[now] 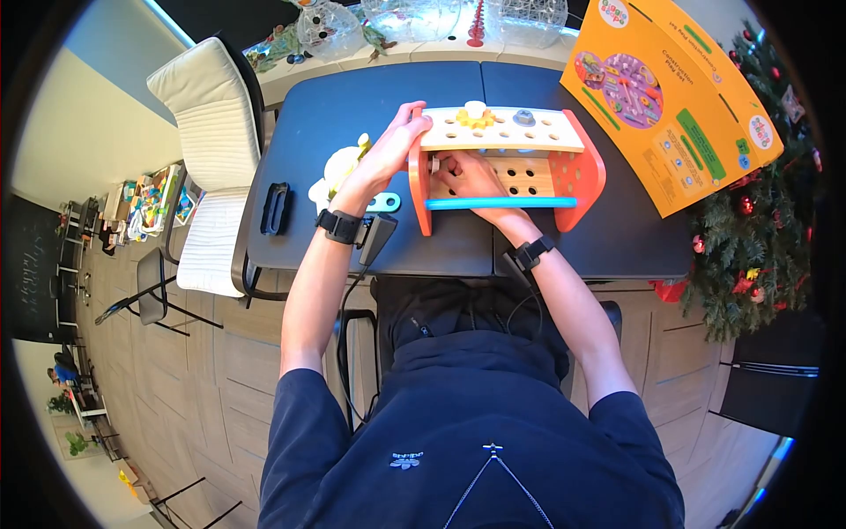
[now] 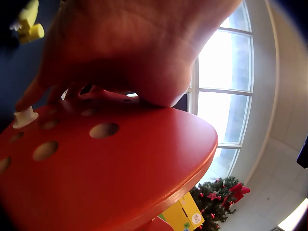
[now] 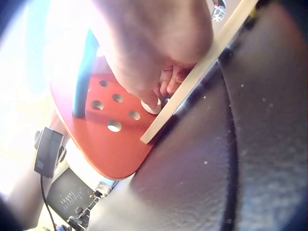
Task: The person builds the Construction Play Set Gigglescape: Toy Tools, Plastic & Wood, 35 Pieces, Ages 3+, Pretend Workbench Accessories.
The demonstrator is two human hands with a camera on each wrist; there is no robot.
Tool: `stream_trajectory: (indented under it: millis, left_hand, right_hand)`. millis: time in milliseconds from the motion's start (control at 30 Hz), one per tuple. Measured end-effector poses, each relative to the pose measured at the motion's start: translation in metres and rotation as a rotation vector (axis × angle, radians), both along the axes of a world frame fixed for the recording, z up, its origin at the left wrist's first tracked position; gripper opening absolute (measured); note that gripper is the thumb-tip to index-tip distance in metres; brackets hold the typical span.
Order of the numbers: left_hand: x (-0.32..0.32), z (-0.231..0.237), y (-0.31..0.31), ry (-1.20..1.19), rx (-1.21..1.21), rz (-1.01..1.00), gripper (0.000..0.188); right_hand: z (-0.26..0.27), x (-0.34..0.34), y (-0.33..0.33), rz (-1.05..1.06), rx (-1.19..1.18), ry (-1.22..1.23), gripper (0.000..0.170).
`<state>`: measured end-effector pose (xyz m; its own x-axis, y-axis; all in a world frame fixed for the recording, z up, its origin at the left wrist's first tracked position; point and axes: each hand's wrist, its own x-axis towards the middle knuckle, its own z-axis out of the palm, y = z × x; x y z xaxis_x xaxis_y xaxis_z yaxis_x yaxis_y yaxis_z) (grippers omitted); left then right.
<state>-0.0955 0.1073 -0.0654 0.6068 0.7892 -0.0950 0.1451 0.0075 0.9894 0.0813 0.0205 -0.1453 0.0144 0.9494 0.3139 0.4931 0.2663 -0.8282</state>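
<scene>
A toy workbench has red side panels point(image 1: 582, 176), a pale pegboard top point(image 1: 505, 137) and a blue bar point(image 1: 502, 203). My left hand point(image 1: 388, 152) grips its left side near the upper corner. In the left wrist view, one finger of that hand touches a white peg point(image 2: 25, 118) set in a hole of the red panel. My right hand point(image 1: 471, 179) reaches inside the bench, above the blue bar. Its fingers pinch a small white round piece point(image 3: 150, 107) against the panel's inner face; the fingers hide part of it.
On the top board sit a yellow gear with a white peg point(image 1: 476, 115) and a grey-blue bolt point(image 1: 524, 117). Left of the bench lie a teal strip point(image 1: 383, 203), yellow and white parts point(image 1: 342, 167) and a black case point(image 1: 276, 209). An orange box point(image 1: 670, 106) stands at right.
</scene>
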Motion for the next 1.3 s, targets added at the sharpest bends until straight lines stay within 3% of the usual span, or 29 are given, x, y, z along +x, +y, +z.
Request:
stream_trajectory:
  millis: [100,200,300,500,600,800,1000,1200,1300]
  left_hand:
    - [0.001,0.0,0.001,-0.017,-0.012,0.011,0.076]
    - [0.002,-0.002,0.0,-0.035,-0.018,0.022,0.074]
    - [0.0,-0.005,0.005,-0.009,0.002,0.007,0.076]
    - [0.002,0.003,-0.003,-0.064,-0.061,0.025,0.071]
    - [0.002,0.002,-0.002,-0.063,-0.062,0.024,0.071]
    - [0.001,0.003,-0.003,-0.057,-0.058,0.019,0.071]
    - [0.001,0.004,-0.004,-0.057,-0.059,0.016,0.073]
    - [0.001,0.0,-0.001,-0.054,-0.05,0.01,0.073]
    - [0.001,0.0,0.0,-0.049,-0.047,0.01,0.072]
  right_hand:
    - [-0.013,0.0,0.006,-0.008,0.037,-0.02,0.028]
    - [0.003,-0.002,-0.001,-0.086,-0.087,-0.053,0.027]
    - [0.017,-0.001,-0.007,0.004,-0.105,-0.026,0.031]
    - [0.004,0.0,0.0,-0.027,-0.121,-0.108,0.031]
    - [0.006,-0.003,-0.003,-0.073,-0.103,-0.027,0.031]
    - [0.008,0.001,-0.002,0.01,-0.15,-0.115,0.034]
    - [0.003,-0.003,-0.002,-0.008,0.015,-0.003,0.033]
    - [0.0,0.001,0.002,-0.004,-0.126,-0.12,0.041]
    - [0.004,-0.003,-0.003,0.001,0.019,-0.059,0.039]
